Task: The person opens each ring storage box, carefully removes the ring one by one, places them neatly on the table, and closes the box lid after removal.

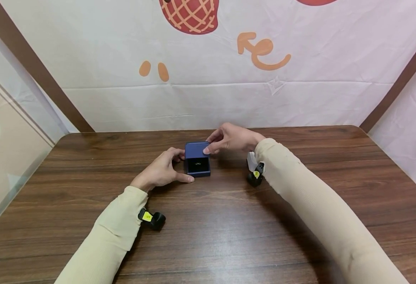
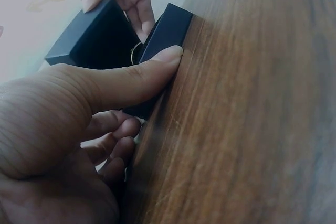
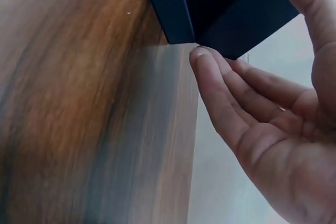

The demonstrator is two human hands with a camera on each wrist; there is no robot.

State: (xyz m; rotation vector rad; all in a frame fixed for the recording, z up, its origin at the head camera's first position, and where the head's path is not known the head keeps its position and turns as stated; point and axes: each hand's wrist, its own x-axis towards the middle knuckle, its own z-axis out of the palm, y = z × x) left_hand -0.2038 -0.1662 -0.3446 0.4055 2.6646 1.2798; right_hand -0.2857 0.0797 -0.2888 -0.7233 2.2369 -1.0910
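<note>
A small dark blue ring box (image 1: 203, 174) stands on the wooden table, its lid (image 1: 194, 150) raised at the back. In the black lining sits a ring (image 1: 198, 163), its thin gold-coloured band (image 2: 135, 53) showing in the left wrist view. My left hand (image 1: 162, 167) holds the base from the left, thumb along the front side and the other fingers curled behind. From the right, my right hand (image 1: 234, 138) pinches the lid. In the right wrist view its thumb (image 3: 310, 3) is on the lid's edge, with the fingertips (image 3: 202, 56) at the hinge side.
The brown wooden table (image 1: 208, 232) ends at a hanging white cloth (image 1: 208, 104) with red and orange prints, just beyond the box. Black wrist cameras hang by the left sleeve (image 1: 112, 232) and the right sleeve (image 1: 310, 189). A pale wall panel (image 1: 5, 157) stands at the left.
</note>
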